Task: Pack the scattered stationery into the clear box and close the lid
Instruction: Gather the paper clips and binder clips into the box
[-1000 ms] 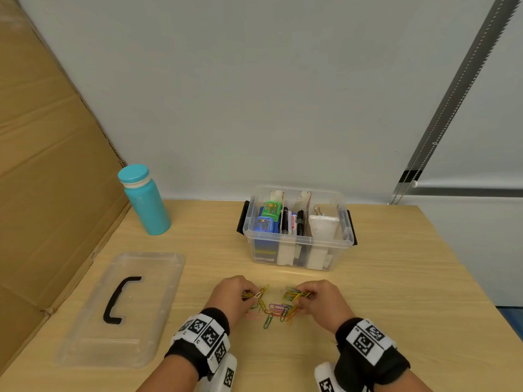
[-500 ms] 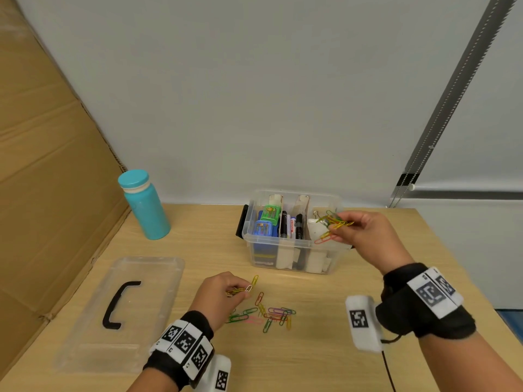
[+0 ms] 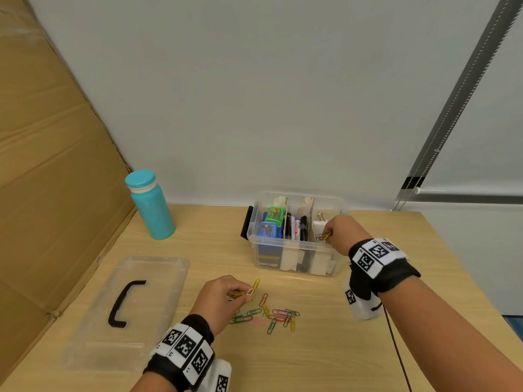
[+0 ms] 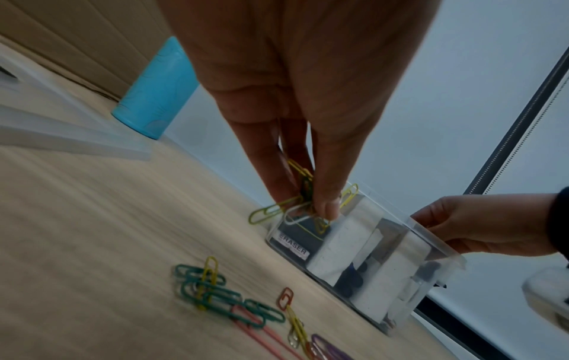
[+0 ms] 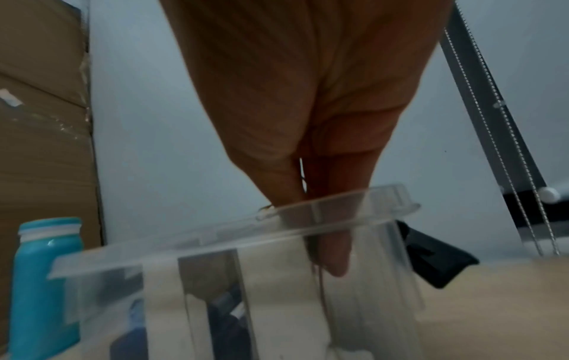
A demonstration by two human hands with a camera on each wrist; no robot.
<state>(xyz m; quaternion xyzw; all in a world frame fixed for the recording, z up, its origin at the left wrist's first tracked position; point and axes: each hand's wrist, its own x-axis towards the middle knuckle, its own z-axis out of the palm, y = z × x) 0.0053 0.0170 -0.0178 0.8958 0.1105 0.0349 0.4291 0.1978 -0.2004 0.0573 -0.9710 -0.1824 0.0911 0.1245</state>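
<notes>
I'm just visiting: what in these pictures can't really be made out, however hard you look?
- Right hand, head view: the bunch of paper clips it pinches is too small to count; in the right wrist view the clear box rim and fingers hide it.
- Left hand, left wrist view: fingers cover part of its clips.
- Loose clips: blurred, cut off by the bottom edge.
- Box bottom: hidden by dividers.

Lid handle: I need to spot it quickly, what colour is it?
Black. The handle on the clear lid shows best in the head view.

A teal bottle [image 3: 151, 206] (cap on) stands upright on the wooden table [image 3: 325, 349] beside cardboard [image 3: 48, 165].
</notes>
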